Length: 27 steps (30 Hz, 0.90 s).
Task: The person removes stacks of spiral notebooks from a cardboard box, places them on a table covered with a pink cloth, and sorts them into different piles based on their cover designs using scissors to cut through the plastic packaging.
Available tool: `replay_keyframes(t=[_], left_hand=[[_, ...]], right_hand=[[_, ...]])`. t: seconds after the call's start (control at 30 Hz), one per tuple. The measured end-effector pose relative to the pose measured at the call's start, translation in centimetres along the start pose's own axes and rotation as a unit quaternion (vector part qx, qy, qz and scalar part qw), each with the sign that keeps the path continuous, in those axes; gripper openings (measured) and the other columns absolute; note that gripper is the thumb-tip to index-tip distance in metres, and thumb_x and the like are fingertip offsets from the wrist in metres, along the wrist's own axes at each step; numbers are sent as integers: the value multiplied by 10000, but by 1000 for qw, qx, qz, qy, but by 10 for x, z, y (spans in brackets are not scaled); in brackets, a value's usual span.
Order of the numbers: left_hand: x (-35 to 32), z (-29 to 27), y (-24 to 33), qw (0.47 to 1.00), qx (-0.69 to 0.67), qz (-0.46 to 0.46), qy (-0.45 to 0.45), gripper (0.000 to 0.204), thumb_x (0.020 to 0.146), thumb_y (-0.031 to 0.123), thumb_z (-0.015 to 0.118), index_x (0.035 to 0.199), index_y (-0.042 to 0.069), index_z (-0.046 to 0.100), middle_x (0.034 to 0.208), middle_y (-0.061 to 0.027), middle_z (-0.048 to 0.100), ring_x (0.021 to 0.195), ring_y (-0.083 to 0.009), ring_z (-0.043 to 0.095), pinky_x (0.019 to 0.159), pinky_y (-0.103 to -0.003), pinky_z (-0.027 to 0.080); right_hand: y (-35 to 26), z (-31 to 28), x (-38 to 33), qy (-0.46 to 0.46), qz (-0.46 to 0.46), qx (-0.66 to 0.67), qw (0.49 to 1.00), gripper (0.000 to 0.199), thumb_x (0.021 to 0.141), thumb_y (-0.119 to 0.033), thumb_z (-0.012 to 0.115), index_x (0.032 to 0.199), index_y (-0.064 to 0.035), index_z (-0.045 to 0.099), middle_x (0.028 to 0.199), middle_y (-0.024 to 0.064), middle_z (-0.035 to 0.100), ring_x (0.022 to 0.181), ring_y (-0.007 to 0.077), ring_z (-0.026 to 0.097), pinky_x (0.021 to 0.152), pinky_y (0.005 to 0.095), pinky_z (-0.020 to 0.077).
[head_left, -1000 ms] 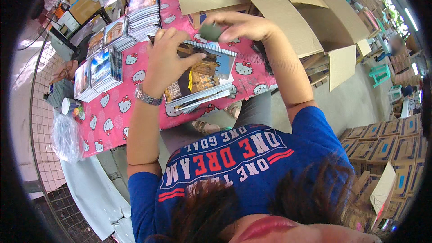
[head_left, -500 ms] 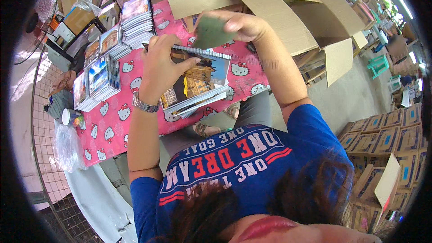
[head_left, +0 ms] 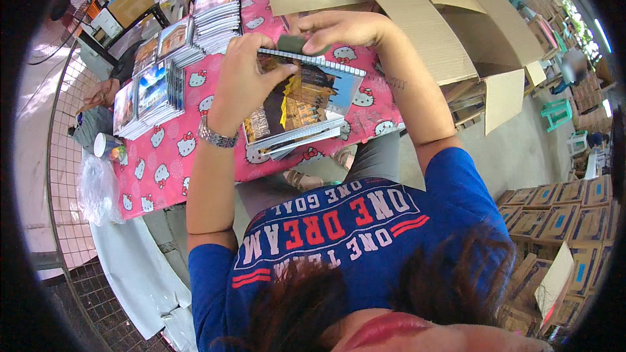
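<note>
A spiral-bound notebook (head_left: 301, 101) with a golden building on its cover lies tilted on top of other notebooks at the table's front edge. My left hand (head_left: 246, 81) is closed on its upper left corner, thumb on the cover and fingers behind the spiral edge. In my right hand (head_left: 342, 29) is a dark green flat piece (head_left: 291, 44), pinched between thumb and fingers. It is at the far side of the white spiral binding, partly hidden by that hand; whether it touches the wire I cannot tell.
Stacks of notebooks (head_left: 160, 88) stand on the pink patterned tablecloth (head_left: 222, 173) to the left, beside a paper cup (head_left: 107, 146). A large open cardboard box (head_left: 417, 29) is at the far right. Brown cartons (head_left: 554, 215) are piled at right, and a fan (head_left: 65, 0) stands far left.
My right hand has turned and brought the green piece down to the notebook's spiral edge. My left hand keeps its hold. The whole view has shifted slightly.
</note>
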<state>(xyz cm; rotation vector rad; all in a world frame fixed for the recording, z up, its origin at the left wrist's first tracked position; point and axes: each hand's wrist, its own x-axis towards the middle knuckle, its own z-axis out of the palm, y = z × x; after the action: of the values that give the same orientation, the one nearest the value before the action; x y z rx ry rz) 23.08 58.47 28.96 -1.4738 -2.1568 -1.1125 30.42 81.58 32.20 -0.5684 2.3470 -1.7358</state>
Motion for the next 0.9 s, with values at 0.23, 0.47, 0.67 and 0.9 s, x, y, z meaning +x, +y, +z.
replay_keyframes(t=[0.23, 0.47, 0.67, 0.9], left_hand=[[-3, -12, -26, 998, 2, -35, -42, 374, 714, 118, 810, 1004, 34, 589, 958, -89, 585, 858, -226, 578, 777, -338, 466], [-1, -10, -29, 993, -59, -96, -32, 280, 748, 96, 796, 952, 30, 616, 843, -20, 622, 711, -99, 576, 662, -261, 476], [-5, -6, -37, 974, -151, -168, -18, 263, 770, 145, 798, 950, 18, 653, 757, -14, 634, 604, -80, 565, 548, -237, 449], [-29, -29, -27, 919, -271, -261, 122, 217, 882, 85, 676, 1060, -39, 660, 844, -102, 672, 627, -135, 637, 567, -231, 507]], right_hand=[[14, -7, 29, -79, 51, -146, 985, 627, 852, -455, 607, 1304, -34, 505, 1182, 79, 600, 1055, 158, 553, 883, 317, 448], [17, -9, 41, -73, 47, -100, 991, 652, 859, -444, 631, 1350, -46, 470, 1194, 54, 581, 1075, 158, 540, 943, 307, 422], [40, -11, 33, -22, 77, -70, 994, 422, 890, -351, 591, 1175, -41, 617, 1220, 54, 583, 1070, 154, 522, 939, 275, 408], [255, -29, -58, 364, 412, -255, 796, 547, 857, -437, 607, 1250, -57, 576, 1280, 196, 576, 1109, 360, 602, 944, 423, 472]])
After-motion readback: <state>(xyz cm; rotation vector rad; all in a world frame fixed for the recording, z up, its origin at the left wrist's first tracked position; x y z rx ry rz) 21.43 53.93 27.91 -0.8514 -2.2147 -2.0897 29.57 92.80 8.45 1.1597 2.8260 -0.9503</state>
